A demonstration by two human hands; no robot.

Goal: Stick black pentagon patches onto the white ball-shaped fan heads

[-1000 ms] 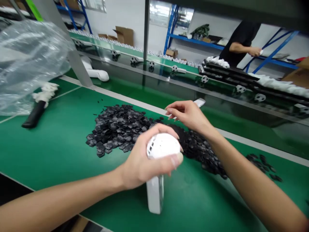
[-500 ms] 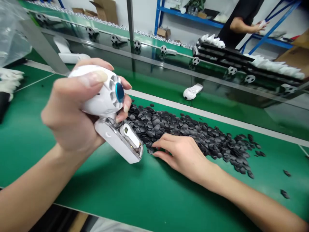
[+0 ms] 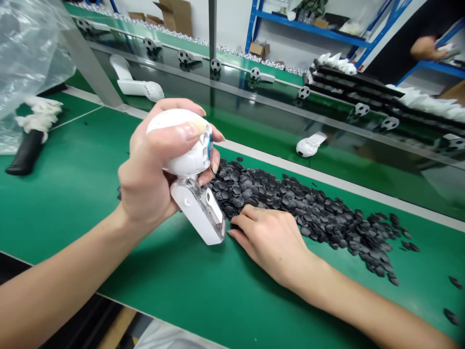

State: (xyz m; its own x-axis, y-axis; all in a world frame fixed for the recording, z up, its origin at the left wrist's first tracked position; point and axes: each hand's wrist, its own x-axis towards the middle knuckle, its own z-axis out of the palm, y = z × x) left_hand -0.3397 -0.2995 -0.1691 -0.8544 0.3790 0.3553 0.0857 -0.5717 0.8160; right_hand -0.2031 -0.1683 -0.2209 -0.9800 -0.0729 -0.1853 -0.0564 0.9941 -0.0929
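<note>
A white handheld fan [image 3: 198,211] with a round head and a hinged handle is gripped in my left hand [image 3: 145,165], raised above the bench. Its handle points down to the right, and a small display panel shows on it. Only a sliver of the blue centre of the head is visible. My right hand [image 3: 272,237] rests at the near edge of a long pile of small black plastic pieces [image 3: 308,203]. Between its thumb and fingertips a black piece [image 3: 235,226] is pinched, partly hidden by the fingers.
A conveyor belt [image 3: 250,121] behind the bench carries a white fan [image 3: 310,144] and another white fan [image 3: 136,87]. Football-patterned fans stand on a ledge beyond. A black-handled tool [image 3: 25,152] and clear plastic [image 3: 32,63] lie left. At the back right is a person's hand [image 3: 426,47].
The whole view has shifted, so the scene sits further right. My left hand has turned the fan head so its blue centre faces more sideways. My right fingers have closed on a black piece.
</note>
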